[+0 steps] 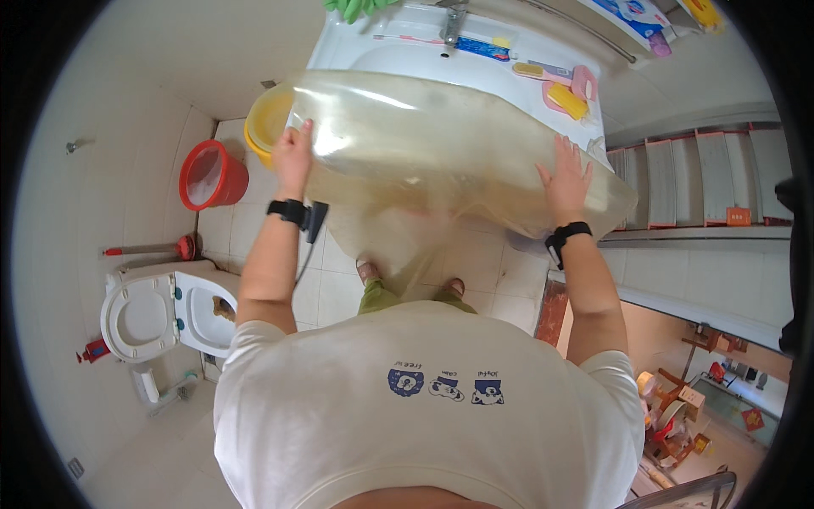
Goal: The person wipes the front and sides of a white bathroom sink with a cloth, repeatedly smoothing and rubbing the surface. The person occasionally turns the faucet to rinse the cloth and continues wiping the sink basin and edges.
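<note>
A large clear plastic sheet (420, 140), yellowish and glossy, drapes over the front of a white washbasin (388, 57) and hangs down towards the floor. My left hand (294, 153) grips the sheet near its left end, thumb up. Flat on the sheet near its right end lies my right hand (567, 175), fingers spread. Behind the sheet, the basin's rim carries a scrub brush (531, 70), a yellow packet (567, 102) and a blue toothpaste tube or box (482, 49). The faucet (453, 25) stands at the back. Part of the bowl is hidden by the sheet.
A yellow basin (261, 127) and a red bucket (213, 175) stand at the left. Below them are a red plunger (184, 248) and a toilet with its lid raised (143, 318). Green rubber gloves (356, 7) hang at the top. A staircase or rack (687, 178) is at the right.
</note>
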A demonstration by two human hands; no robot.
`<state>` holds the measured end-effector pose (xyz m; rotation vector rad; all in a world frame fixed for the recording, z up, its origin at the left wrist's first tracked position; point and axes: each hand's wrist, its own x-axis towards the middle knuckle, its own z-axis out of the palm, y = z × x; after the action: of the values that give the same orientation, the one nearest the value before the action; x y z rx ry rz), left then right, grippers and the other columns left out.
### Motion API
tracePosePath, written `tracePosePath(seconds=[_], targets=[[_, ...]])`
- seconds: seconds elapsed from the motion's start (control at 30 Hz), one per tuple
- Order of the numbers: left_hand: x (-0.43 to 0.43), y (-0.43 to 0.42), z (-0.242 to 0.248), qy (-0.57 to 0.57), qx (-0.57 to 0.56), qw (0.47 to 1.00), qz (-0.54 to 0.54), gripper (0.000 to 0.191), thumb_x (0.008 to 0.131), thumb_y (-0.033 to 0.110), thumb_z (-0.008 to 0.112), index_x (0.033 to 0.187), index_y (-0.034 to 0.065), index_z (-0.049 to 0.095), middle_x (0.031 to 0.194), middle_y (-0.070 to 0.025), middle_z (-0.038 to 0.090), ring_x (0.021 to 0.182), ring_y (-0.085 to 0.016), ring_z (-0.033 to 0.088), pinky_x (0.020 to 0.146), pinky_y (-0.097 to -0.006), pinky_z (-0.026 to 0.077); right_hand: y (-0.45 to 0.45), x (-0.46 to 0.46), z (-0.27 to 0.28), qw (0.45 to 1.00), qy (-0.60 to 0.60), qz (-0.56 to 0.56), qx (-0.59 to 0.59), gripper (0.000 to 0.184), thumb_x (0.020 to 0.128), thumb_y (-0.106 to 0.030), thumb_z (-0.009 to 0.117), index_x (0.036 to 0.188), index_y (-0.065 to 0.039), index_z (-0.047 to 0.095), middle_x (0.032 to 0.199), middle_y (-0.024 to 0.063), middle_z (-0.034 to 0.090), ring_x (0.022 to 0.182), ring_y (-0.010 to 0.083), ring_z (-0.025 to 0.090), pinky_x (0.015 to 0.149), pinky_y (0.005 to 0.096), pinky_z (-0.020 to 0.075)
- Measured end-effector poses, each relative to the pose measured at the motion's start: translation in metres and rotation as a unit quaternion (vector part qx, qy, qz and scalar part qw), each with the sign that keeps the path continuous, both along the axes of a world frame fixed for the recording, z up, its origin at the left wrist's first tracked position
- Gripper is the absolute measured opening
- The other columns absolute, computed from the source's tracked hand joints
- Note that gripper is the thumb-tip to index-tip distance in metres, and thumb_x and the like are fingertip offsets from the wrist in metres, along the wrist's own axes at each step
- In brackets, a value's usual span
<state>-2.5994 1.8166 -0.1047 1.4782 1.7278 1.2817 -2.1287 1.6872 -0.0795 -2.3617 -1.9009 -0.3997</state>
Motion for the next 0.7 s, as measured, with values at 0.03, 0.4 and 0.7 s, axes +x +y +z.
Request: tracePosePath(seconds=[0.03, 0.4, 0.7], targets=[[-0.011, 0.019, 0.007, 0.055, 0.052, 0.997, -0.005, 0.047, 0.090, 0.040, 0.065, 0.066, 0.0024, 0.049, 0.055, -0.0014, 0.044, 0.054, -0.011, 0.040, 0.051, -0.0305, 0.038, 0.001, -0.012, 0.000, 0.998, -0.045, 0.001, 0.052, 0.072, 0.087, -0.040, 0.062, 0.149, -0.023, 0.029, 0.154, 0.0052, 0.030, 0.141, 0.0253, 0.029, 0.110, 0.0600, 0.0233], [-0.077, 0.109, -0.010, 0.373, -0.008, 0.927, 0.045, 0.060, 0.081, 0.051, 0.067, 0.119, 0.0072, 0.055, 0.122, -0.0180, 0.058, 0.110, -0.036, 0.055, 0.091, -0.0488, 0.043, 0.020, -0.079, -0.055, 0.998, -0.008, -0.030, -0.060, 0.069, 0.092, -0.052, 0.050, 0.151, -0.025, 0.024, 0.156, 0.0072, 0.022, 0.143, 0.0276, 0.022, 0.107, 0.0696, 0.0149], [0.064, -0.005, 0.005, 0.549, 0.079, 0.756, -0.348, 0.112, 0.067, 0.062, 0.072, 0.153, 0.0164, 0.017, 0.159, -0.0121, 0.013, 0.142, -0.034, 0.026, 0.115, -0.0490, 0.021, -0.018, -0.039, -0.041, 0.984, 0.078, -0.160, 0.017, 0.087, 0.077, -0.053, 0.069, 0.148, -0.021, 0.030, 0.155, 0.0104, 0.025, 0.142, 0.0286, 0.023, 0.108, 0.0676, 0.0159]])
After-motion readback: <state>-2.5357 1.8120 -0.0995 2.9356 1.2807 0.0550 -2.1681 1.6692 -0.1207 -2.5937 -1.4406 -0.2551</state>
